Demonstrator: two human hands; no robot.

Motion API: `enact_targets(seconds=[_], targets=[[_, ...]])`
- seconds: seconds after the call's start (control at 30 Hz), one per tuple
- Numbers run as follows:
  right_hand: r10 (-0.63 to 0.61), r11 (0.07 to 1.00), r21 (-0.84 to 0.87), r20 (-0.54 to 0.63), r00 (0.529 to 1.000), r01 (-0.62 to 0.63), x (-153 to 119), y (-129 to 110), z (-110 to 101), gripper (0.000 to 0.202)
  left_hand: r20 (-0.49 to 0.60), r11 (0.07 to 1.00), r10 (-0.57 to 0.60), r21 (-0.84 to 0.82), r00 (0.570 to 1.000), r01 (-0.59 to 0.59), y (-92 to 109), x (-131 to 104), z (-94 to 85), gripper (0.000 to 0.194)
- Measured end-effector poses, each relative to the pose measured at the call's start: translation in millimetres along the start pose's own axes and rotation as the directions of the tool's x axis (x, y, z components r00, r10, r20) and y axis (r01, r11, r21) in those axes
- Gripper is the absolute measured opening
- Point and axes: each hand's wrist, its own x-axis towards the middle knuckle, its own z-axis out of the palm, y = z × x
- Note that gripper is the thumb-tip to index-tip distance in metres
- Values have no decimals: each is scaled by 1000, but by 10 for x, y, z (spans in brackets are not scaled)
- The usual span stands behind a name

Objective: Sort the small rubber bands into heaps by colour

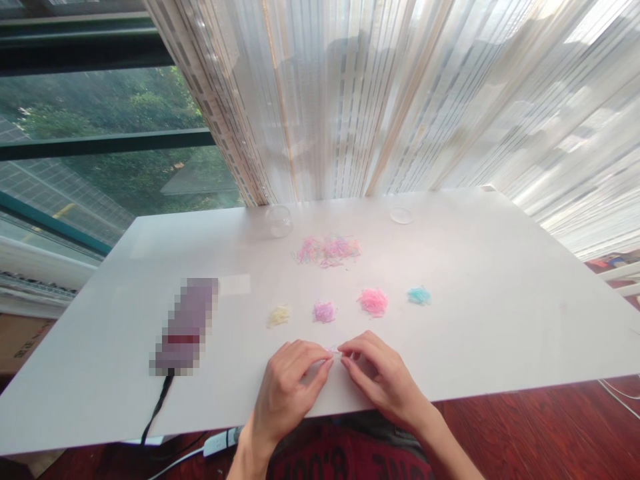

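Note:
Close to the table's front edge, my left hand and my right hand meet almost fingertip to fingertip. Each is closed in a pinch, with thin pale strand-like pieces between them, too small to name exactly. Beyond the fingers lie four small heaps of thin strand-like pieces: pale yellow, purple, pink and light blue. Farther back spreads a larger heap of mixed colours, mostly pink and purple.
A clear round container and a clear round lid sit at the back of the white table. A blurred-out purple object with a black strap lies left. Beside it is a pale rectangle. Curtains hang behind.

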Motion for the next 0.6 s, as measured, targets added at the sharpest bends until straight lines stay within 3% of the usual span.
enact_targets(seconds=[0.37, 0.6], targets=[[47, 999, -1, -42, 998, -47, 53, -20, -35, 14, -99, 994, -108, -31, 989, 105, 12, 22, -21, 11], [41, 999, -17, -46, 998, -42, 73, -30, -45, 16, -102, 991, -132, -51, 986, 127, 13, 18, -21, 11]])
